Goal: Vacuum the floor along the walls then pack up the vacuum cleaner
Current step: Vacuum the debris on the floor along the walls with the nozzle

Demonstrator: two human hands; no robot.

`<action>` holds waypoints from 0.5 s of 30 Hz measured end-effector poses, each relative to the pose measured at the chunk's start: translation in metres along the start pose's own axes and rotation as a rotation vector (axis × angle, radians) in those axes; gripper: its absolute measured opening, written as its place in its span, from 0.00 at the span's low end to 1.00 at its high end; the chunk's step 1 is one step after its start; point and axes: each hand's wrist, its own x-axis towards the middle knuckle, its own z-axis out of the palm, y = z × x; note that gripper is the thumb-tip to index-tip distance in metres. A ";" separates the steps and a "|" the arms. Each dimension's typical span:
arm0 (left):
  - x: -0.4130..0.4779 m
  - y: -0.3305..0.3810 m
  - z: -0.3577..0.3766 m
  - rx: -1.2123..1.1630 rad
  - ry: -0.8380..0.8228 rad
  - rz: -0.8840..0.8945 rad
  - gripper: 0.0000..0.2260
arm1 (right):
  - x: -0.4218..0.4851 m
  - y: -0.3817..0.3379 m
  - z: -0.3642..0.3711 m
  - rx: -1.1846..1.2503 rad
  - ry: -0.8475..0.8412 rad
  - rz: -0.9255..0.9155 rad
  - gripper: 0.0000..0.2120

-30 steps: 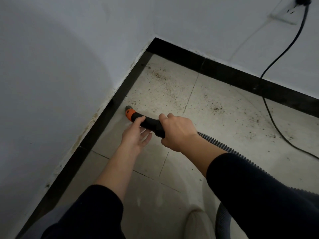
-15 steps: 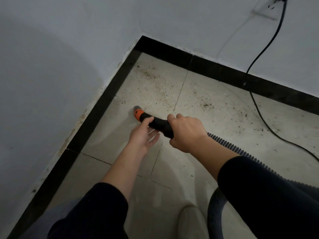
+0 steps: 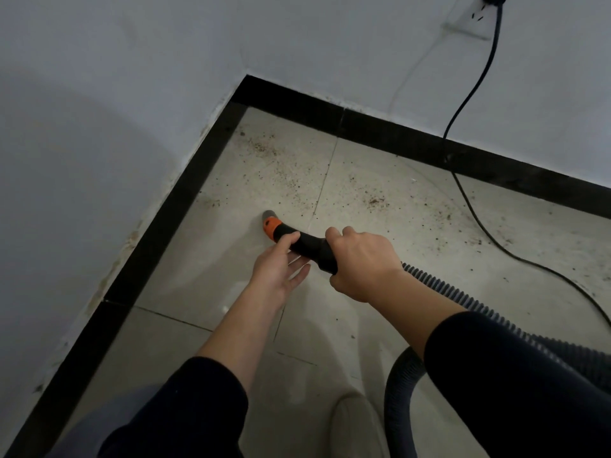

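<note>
The left wall (image 3: 82, 160) met the tiled floor (image 3: 198, 285) along a black skirting strip (image 3: 158, 233), which ran toward 1 o'clock to the room corner. A dark left sleeve (image 3: 185, 414) entered from 6 o'clock. The left hand (image 3: 277, 269) lay palm-up under the vacuum nozzle (image 3: 307, 246), with its thumb hooked over the top of the black tube and its fingers (image 3: 299, 271) nearly straight and slightly spread beneath. Whether those fingers touched the underside could not be told. The nozzle pointed toward 10 o'clock, its grey tip (image 3: 268, 214) down at the floor near the left skirting but apart from it, with an orange collar (image 3: 272, 226) just behind the tip. Brown debris (image 3: 264, 148) lay scattered at 12 o'clock of the tip, toward the corner, and more at 2 o'clock of it. The right hand (image 3: 360, 262) gripped the rear of the black tube from above, fingers curled tightly round it and pressed together. A ribbed grey hose (image 3: 446, 289) ran from that hand toward 4 o'clock, passed behind the right sleeve (image 3: 515, 385) and looped back near a pale shoe (image 3: 353, 424) at 6 o'clock. A black power cord (image 3: 469, 200) dropped from a wall socket (image 3: 476, 21) at 1 o'clock, crossed the rear skirting and trailed over the floor toward 4 o'clock.
</note>
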 end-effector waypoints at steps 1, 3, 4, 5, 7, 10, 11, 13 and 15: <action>0.000 -0.001 0.002 0.004 -0.007 -0.002 0.09 | -0.002 0.002 0.000 -0.001 -0.002 0.006 0.18; -0.001 -0.004 0.007 0.016 -0.016 -0.009 0.10 | -0.006 0.006 -0.001 0.000 -0.012 0.019 0.18; -0.002 -0.006 0.010 0.022 -0.017 -0.013 0.11 | -0.008 0.009 -0.001 0.001 -0.015 0.027 0.18; -0.002 -0.007 0.012 0.028 -0.019 -0.018 0.11 | -0.010 0.011 0.000 0.002 -0.017 0.034 0.18; -0.003 -0.012 0.017 0.035 -0.025 -0.028 0.09 | -0.015 0.016 0.001 0.004 -0.018 0.045 0.18; -0.005 -0.017 0.024 0.048 -0.036 -0.037 0.07 | -0.020 0.023 0.003 0.005 -0.018 0.061 0.18; -0.005 -0.018 0.027 0.052 -0.038 -0.039 0.08 | -0.022 0.025 0.003 0.005 -0.018 0.065 0.18; -0.006 -0.021 0.030 0.061 -0.046 -0.047 0.08 | -0.025 0.029 0.005 0.007 -0.018 0.074 0.18; -0.006 -0.024 0.033 0.070 -0.057 -0.056 0.09 | -0.028 0.032 0.006 0.006 -0.016 0.082 0.18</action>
